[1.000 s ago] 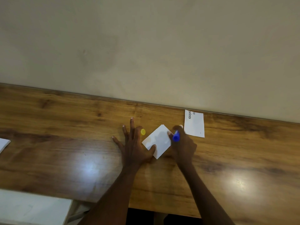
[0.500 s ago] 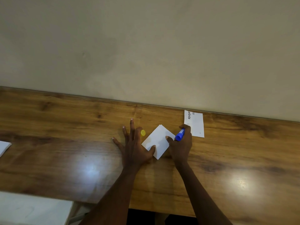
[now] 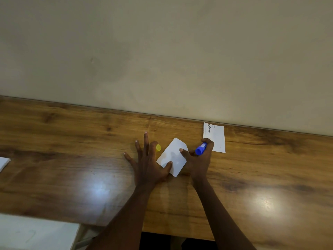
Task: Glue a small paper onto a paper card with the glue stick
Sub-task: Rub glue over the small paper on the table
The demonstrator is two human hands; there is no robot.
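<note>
The left hand [image 3: 147,166], grip spread flat, pins the paper [image 3: 173,154] steady on the desk [image 3: 72,141]; the right hand [image 3: 198,163] curls its grip round the glue stick [image 3: 201,148].

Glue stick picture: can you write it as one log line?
left hand flat, thumb on paper | right hand holds glue stick | yellow cap on table | card by wall

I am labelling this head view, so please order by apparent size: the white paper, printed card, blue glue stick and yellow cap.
1-2. white paper and printed card: nearly alike; the card lies farther away, so unranked.
3. blue glue stick, partly hidden in the right hand.
4. yellow cap, partly behind the left hand.
</note>
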